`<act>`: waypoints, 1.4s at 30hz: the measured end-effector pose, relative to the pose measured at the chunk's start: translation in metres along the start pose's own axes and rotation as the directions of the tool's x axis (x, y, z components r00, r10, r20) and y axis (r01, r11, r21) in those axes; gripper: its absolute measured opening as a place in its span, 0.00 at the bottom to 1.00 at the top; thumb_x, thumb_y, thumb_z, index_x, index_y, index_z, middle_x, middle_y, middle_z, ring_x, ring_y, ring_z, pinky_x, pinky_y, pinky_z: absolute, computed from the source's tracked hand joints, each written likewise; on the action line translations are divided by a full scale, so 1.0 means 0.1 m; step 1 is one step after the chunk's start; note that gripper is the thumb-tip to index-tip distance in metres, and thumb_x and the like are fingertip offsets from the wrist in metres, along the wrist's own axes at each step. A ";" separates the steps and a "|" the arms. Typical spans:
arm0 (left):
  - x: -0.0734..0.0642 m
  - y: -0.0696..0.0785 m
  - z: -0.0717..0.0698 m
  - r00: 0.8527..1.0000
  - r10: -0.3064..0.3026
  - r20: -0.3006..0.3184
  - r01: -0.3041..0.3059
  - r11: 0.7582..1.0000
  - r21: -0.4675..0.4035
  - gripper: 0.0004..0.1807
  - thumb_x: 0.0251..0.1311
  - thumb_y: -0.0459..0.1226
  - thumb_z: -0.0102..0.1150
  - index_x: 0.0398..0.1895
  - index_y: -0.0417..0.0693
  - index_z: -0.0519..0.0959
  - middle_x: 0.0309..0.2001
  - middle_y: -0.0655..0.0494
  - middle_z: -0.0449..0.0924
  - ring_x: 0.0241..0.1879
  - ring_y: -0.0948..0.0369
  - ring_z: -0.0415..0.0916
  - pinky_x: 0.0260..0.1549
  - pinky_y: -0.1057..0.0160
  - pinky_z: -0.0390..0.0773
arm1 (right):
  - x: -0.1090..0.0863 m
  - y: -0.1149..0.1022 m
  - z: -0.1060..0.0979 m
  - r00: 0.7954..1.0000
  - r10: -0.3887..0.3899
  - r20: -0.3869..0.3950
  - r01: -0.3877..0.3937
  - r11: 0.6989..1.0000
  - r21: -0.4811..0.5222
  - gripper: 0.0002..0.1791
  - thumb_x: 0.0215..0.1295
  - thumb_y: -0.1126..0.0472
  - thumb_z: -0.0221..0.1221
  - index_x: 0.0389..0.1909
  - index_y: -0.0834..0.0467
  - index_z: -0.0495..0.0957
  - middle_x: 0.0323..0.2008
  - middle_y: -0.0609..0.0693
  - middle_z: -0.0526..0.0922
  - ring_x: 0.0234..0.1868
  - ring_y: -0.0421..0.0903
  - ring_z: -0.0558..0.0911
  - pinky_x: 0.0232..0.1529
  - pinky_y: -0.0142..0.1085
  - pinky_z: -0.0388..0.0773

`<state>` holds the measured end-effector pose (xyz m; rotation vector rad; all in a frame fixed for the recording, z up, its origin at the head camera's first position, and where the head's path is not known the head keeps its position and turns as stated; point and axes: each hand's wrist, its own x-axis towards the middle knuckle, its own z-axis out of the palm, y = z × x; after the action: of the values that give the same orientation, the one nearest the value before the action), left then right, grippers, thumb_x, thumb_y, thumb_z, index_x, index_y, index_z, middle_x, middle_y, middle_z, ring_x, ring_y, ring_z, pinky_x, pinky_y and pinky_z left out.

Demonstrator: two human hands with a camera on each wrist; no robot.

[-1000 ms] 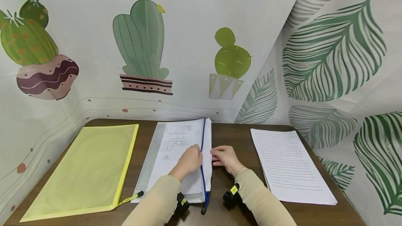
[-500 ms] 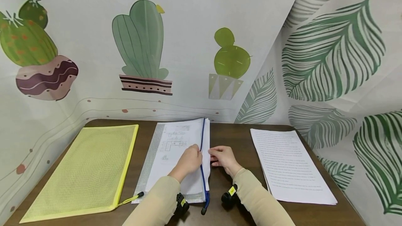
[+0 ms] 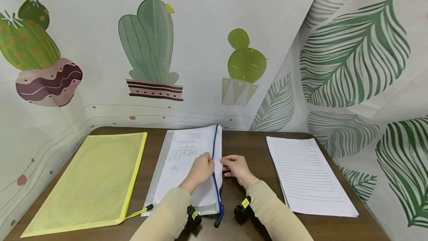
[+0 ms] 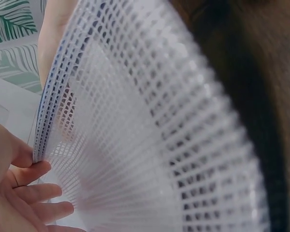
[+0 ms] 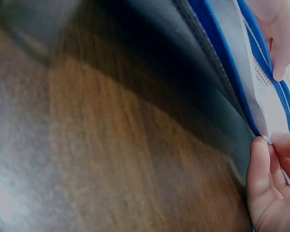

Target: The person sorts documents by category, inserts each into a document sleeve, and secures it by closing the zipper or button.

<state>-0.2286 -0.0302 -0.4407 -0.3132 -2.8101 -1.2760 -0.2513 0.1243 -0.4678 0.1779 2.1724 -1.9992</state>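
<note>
A clear mesh zipper pouch (image 3: 158, 168) with a blue zipper lies in the middle of the table, its zipper side on the right. White sheets (image 3: 217, 148) are mostly inside it, the top one showing a line drawing through the mesh; a narrow strip sticks out past the zipper. My left hand (image 3: 200, 168) pinches the upper blue zipper edge (image 5: 283, 89) and holds it lifted. Opposite it, my right hand (image 3: 236, 166) pinches the protruding edge of the sheets between thumb and fingers. Whether it also grips the lower zipper edge, I cannot tell.
To the left lies a yellow mesh zipper pouch (image 3: 90, 177), its pull cord (image 3: 138, 212) pointing at the clear pouch. A stack of printed paper (image 3: 311, 174) lies at the right. The wooden table (image 3: 257, 146) meets a patterned wall behind.
My right hand has moved slightly left with the sheets, and the strip outside the zipper has narrowed. The left hand keeps its pinch on the zipper edge with little movement.
</note>
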 end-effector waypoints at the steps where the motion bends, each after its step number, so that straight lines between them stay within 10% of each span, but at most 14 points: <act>1: 0.00 0.00 0.00 1.000 -0.004 -0.005 0.004 1.000 -0.009 0.06 0.63 0.31 0.44 0.30 0.38 0.71 0.22 0.51 0.69 0.21 0.59 0.67 0.19 0.66 0.67 | 0.02 0.03 0.00 1.000 0.001 -0.005 -0.001 1.000 -0.002 0.15 0.60 0.63 0.61 0.44 0.70 0.79 0.24 0.49 0.82 0.22 0.40 0.80 0.21 0.33 0.80; 6: 0.02 -0.02 0.00 0.999 -0.010 -0.042 0.009 1.000 -0.029 0.06 0.61 0.31 0.45 0.29 0.39 0.72 0.26 0.45 0.76 0.21 0.59 0.68 0.18 0.67 0.67 | 0.08 0.08 0.01 1.000 0.001 -0.026 -0.001 1.000 -0.006 0.15 0.59 0.62 0.62 0.43 0.68 0.80 0.24 0.49 0.82 0.21 0.40 0.80 0.21 0.33 0.80; 13: 0.02 -0.04 -0.02 0.998 -0.029 -0.047 0.025 0.996 -0.090 0.07 0.62 0.32 0.44 0.29 0.39 0.72 0.57 0.32 0.73 0.21 0.60 0.69 0.17 0.68 0.66 | 0.08 0.07 0.03 1.000 -0.009 -0.024 0.008 1.000 -0.016 0.15 0.59 0.62 0.62 0.43 0.68 0.81 0.26 0.50 0.82 0.22 0.40 0.80 0.22 0.34 0.81; 42: 0.03 -0.01 -0.05 0.999 -0.036 -0.026 0.031 0.989 -0.146 0.09 0.64 0.32 0.43 0.27 0.39 0.70 0.60 0.32 0.69 0.14 0.63 0.60 0.14 0.70 0.62 | 0.08 0.03 0.12 0.999 -0.031 -0.018 0.029 0.996 -0.088 0.14 0.59 0.60 0.62 0.42 0.65 0.82 0.30 0.53 0.81 0.25 0.41 0.78 0.24 0.34 0.82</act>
<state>-0.2324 -0.0340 -0.4378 -0.2513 -2.7155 -1.4833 -0.2581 0.1125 -0.4739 0.1532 2.2828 -1.9198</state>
